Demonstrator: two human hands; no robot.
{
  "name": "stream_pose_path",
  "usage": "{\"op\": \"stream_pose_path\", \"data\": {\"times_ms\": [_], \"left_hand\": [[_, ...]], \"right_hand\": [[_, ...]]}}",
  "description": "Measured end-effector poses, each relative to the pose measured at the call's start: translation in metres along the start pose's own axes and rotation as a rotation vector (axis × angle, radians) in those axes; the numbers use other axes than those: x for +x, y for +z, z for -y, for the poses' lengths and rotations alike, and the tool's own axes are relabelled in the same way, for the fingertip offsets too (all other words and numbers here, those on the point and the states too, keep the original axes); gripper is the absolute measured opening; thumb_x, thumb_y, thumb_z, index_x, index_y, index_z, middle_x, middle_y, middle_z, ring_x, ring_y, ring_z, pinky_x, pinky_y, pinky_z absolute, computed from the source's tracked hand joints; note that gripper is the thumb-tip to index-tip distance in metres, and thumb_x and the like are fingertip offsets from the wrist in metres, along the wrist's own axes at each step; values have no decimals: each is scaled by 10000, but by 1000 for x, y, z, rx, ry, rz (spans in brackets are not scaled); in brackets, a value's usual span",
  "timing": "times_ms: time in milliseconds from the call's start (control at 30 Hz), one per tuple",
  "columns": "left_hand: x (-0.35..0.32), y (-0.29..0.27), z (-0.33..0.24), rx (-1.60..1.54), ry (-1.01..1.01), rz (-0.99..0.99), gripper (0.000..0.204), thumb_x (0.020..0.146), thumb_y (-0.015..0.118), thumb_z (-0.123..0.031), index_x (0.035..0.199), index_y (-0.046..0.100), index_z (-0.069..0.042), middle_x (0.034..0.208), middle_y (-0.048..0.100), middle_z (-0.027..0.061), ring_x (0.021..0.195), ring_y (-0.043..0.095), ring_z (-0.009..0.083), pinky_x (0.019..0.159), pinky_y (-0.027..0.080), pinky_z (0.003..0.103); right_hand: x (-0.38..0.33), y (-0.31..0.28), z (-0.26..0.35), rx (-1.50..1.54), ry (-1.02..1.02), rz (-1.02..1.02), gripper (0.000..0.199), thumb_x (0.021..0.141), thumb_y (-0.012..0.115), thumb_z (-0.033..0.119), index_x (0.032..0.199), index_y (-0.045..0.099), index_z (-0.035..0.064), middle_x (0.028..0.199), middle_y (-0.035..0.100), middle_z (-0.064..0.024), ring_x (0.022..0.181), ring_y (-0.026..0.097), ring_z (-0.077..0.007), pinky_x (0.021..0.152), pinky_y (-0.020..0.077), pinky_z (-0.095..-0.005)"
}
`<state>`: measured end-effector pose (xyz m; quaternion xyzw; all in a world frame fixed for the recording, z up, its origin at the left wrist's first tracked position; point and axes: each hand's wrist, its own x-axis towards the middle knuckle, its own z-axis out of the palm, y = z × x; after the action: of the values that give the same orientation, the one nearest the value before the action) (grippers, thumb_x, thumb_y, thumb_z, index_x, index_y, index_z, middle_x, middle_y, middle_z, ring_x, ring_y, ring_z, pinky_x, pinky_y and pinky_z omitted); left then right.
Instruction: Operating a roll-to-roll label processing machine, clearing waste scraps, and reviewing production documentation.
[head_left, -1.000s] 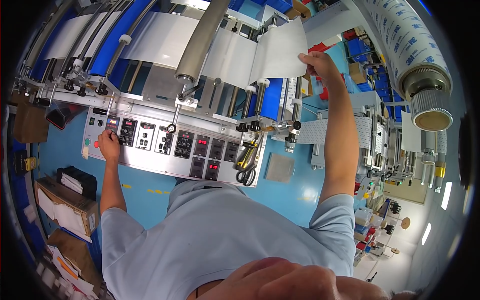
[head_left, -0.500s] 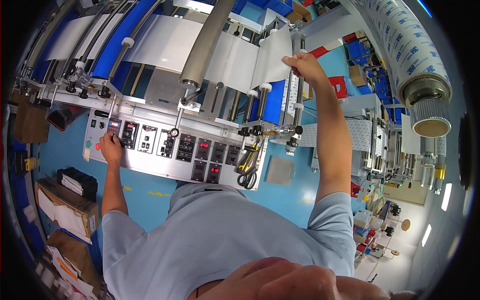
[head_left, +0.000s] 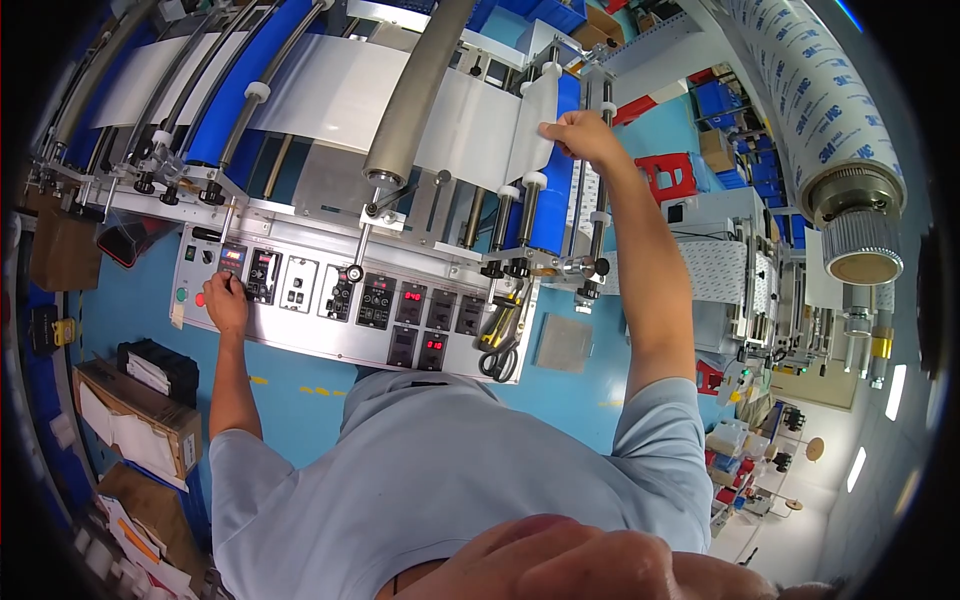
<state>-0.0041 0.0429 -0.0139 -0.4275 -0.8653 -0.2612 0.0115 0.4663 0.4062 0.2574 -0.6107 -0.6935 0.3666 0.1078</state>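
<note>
Left hand [head_left: 226, 303] at centre left of frame, fingers closed on a small knob [head_left: 234, 284] at the left end of the grey control panel [head_left: 330, 300]. Red button [head_left: 200, 299] and green button [head_left: 181, 294] sit just beside the hand. Right hand [head_left: 583, 132] reaches to upper centre, fingers pinching the edge of the white film [head_left: 470, 125] where it passes the upright rollers [head_left: 528, 205]. A thick grey roller [head_left: 415, 90] crosses over the film to the left of that hand. Scissors [head_left: 498, 358] hang at the panel's right end. A big printed tape roll [head_left: 815, 105] fills the upper right. Cardboard boxes [head_left: 135, 425] lie at lower left.
</note>
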Motion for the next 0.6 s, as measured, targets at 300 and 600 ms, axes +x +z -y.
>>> {"op": "stream_pose_path", "data": {"times_ms": [300,600], "left_hand": [[6,0,2,-29,30,-8,157,818,570,-148,919,561,-29,900,556,147,876,513,330,779,421,412],[6,-4,3,-1,6,18,167,828,572,-135,942,550,-16,900,558,141,889,516,318,788,428,398]], "right_hand": [[1,-14,15,-114,-65,12,330,707,732,299,589,533,64,555,551,-44,483,505,-121,458,401,-275],[-53,-41,-16,-39,-53,-44,329,826,659,316,632,522,88,550,496,13,480,417,-56,444,310,-215]]}}
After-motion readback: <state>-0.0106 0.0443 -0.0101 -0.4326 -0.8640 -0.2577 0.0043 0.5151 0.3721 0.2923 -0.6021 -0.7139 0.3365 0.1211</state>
